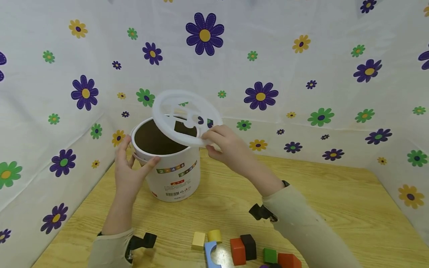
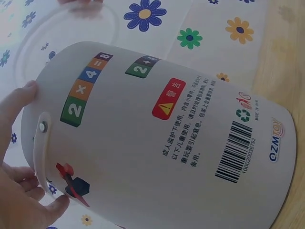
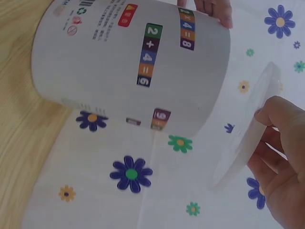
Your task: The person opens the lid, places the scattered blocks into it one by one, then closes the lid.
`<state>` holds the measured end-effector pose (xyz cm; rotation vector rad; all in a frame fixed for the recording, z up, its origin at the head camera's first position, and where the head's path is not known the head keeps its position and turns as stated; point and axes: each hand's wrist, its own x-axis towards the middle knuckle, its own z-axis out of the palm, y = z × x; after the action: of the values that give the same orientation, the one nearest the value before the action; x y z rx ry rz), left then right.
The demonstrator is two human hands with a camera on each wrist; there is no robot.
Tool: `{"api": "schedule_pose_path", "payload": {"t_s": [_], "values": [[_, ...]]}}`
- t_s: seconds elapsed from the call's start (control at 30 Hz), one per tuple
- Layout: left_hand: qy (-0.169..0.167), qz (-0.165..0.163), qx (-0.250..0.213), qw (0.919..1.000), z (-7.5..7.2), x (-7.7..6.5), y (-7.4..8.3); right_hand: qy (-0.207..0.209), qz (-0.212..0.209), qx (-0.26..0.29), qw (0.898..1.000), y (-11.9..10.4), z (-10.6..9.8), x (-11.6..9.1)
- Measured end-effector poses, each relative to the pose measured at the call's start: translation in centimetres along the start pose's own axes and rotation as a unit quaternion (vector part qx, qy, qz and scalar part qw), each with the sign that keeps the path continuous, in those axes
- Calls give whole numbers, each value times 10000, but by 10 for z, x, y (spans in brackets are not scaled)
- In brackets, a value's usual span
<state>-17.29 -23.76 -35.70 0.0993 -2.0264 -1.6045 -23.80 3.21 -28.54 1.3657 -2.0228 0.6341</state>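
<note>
"Head view: where is the round, translucent white plastic lid (image 1: 190, 120)?"

"Tilted above the mouth of the white cylindrical bucket (image 1: 174, 176) printed with coloured sums. The right wrist view shows a gap, so lid and rim look apart."

"And the hands?"

"The right hand (image 1: 228, 148) pinches the lid's right edge between thumb and fingers. The left hand (image 1: 129, 175) holds the bucket at the left of its rim, thumb spread away from the fingers, by the white plastic handle (image 2: 41, 157)."

"Which is nearer the lid, and how do the axes run?"

"The right; the lid reaches up and left from it, over the opening. The bucket's long axis is upright on the wood-grained table (image 1: 234, 193). The lid is round, so its slant against the level rim is what counts."

"Anything closer to the person?"

"A red rectangular block (image 1: 238, 252) beside a black rectangular block (image 1: 248, 247), well apart from the bucket."
</note>
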Motion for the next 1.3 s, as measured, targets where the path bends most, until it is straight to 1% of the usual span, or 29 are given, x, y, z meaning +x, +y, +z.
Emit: {"api": "schedule_pose_path", "payload": {"t_s": [0.13, 0.27, 0.43, 0.6, 0.77, 0.9, 1.1, 1.3], "values": [[-93, 119, 7, 9999, -2, 2, -1, 59, -38, -88, 9999, 2, -17, -22], [-161, 70, -16, 9998, -4, 3, 1, -77, 19, -173, 9998, 1, -37, -49], [-224, -62, -1, 9997, -5, 2, 3, -266, 267, -365, 9986, -3, -62, -94], [-309, -51, 45, 9995, -8, 4, 2, -386, 506, -580, 9963, -5, -81, -139], [-386, -47, 74, 9992, -11, 6, 3, -433, 790, -743, 9932, -4, -92, -176], [-457, -10, 187, 9988, -11, 7, 2, -389, 880, -853, 9917, -1, -98, -200], [-580, -38, 295, 9979, -10, 7, -2, -483, 1055, -1017, 9880, 5, -106, -229], [-641, -28, 412, 9971, -9, 8, -5, -627, 1377, -1075, 9826, 11, -109, -255]]}}
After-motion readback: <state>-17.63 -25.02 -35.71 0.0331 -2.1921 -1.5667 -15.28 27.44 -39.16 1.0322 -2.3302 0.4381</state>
